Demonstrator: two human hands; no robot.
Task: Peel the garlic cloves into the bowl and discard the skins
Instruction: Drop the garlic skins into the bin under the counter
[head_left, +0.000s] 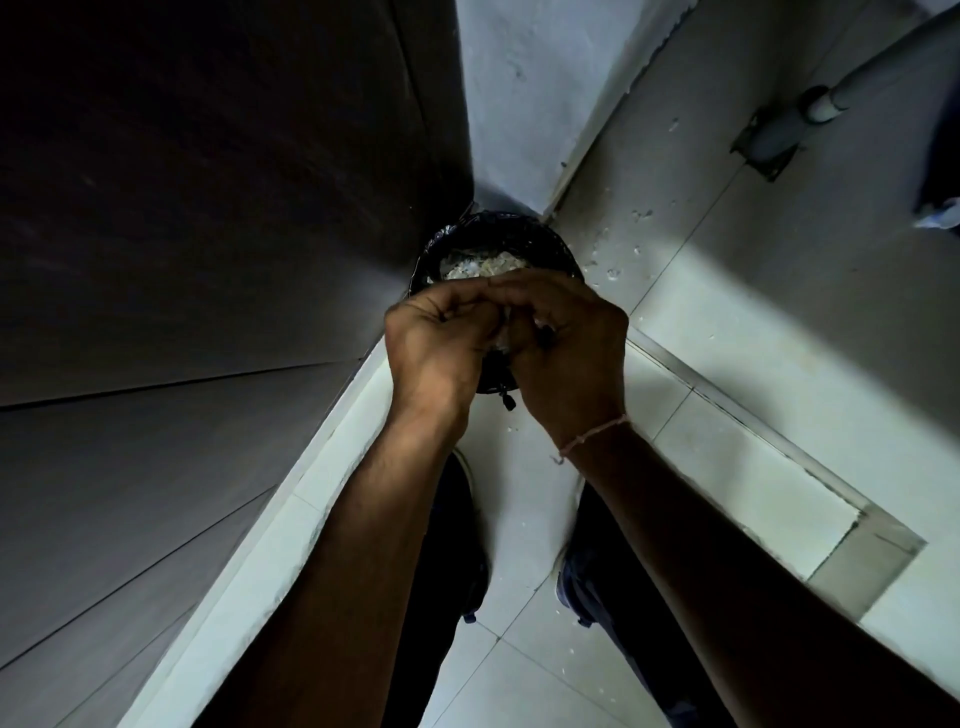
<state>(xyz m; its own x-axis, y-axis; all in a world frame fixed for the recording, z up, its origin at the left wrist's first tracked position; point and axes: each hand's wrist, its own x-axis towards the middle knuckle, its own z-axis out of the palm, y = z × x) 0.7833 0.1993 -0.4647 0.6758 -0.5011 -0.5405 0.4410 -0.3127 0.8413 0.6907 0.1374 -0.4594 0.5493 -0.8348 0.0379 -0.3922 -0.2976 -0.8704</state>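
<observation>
Between our two hands sits what we take to be a garlic clove (501, 340), only a pale, papery sliver of it showing where the fingertips meet; the rest is hidden, so we cannot tell how much skin is left on it. Our left hand (441, 338) curls in from the left and our right hand (563, 343) from the right, fingers bent and bunched together, the tips pinching at that sliver, a grip that we judge suits working a thin skin loose. We hold the clove directly over the bin (550, 249), probably so that loosened skins fall straight in. The bin is round, lined with a glossy, crinkled black bag, and holds a heap of skins (483, 265), pale, flaky and light. Some flakes (613, 260) have missed it and lie scattered on the floor (727, 364) to the right, a smooth surface of pale tiles with thin grout lines. A thin pinkish thread (592, 434) circles our right wrist. Below the forearms, dark shoes (571, 571) stand on the tiles. On the left rises a dark, matt panel (208, 208), and a grey pipe (831, 98) runs along the wall at upper right. No bowl is in view.
</observation>
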